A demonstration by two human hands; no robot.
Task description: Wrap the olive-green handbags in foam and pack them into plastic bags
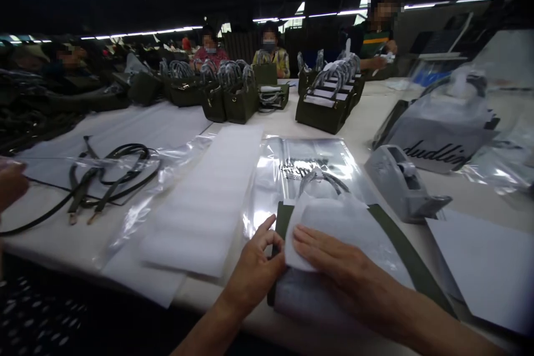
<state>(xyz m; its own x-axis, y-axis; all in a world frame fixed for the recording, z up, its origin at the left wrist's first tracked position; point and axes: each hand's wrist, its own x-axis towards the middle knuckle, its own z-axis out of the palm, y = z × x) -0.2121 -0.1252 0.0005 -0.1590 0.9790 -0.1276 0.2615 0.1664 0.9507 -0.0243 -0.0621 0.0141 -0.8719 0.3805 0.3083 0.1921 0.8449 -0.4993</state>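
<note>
In front of me on the table lies a dark green handbag (421, 256) with wrapped handles (323, 181). A white foam sheet (334, 214) covers most of its face. My right hand (337, 258) presses flat on this sheet, fingers stretched out together. At the sheet's left edge, my left hand (258, 267) has thumb and index finger pinched on its border, the other fingers raised. Beneath the handles and beyond them spreads a clear printed plastic bag (267, 172).
A grey tape dispenser (400, 183) and white sheets (488, 267) are at right, near a wrapped bag (438, 133). Foam sheets (204, 194) and straps (112, 172) lie left. Another person's hand (10, 183) enters at left. Several green bags (321, 111) and people stand behind.
</note>
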